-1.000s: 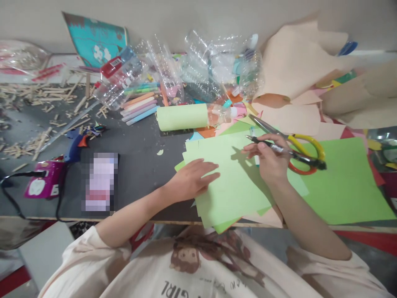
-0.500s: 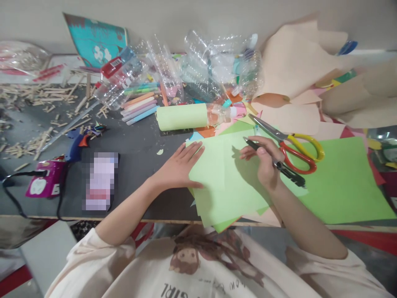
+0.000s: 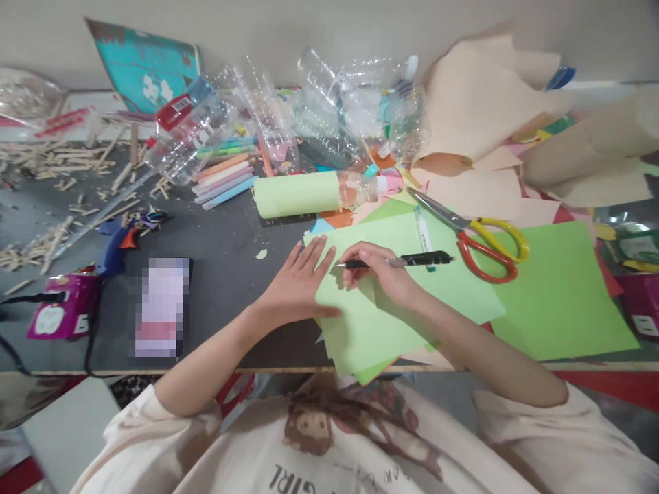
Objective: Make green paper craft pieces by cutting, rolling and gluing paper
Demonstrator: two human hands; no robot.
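Note:
My left hand point(image 3: 299, 288) lies flat with fingers spread on the left edge of a light green sheet of paper point(image 3: 381, 336). In my right hand point(image 3: 378, 274) is a black pen point(image 3: 425, 259), its tip pointing left at the sheet near my left fingers. Whether the tip touches the paper I cannot tell. Behind the sheet lies a plastic bottle point(image 3: 357, 189) on its side, its body wrapped in light green paper point(image 3: 296, 194). Scissors point(image 3: 471, 226) with yellow and red handles rest partly open to the right, on the papers.
A phone point(image 3: 160, 307), a purple box point(image 3: 62, 307) and a blue glue gun point(image 3: 114, 248) are on the left. Wooden sticks point(image 3: 66, 158) and clear plastic bottles point(image 3: 340, 103) crowd the back. Brown paper point(image 3: 484, 103) stands at the back right, with darker green paper point(image 3: 566, 295) in front.
My right hand has moved left with the pen, bringing its tip close to my left hand. The pen now lies nearly level. My left hand stays on the sheet.

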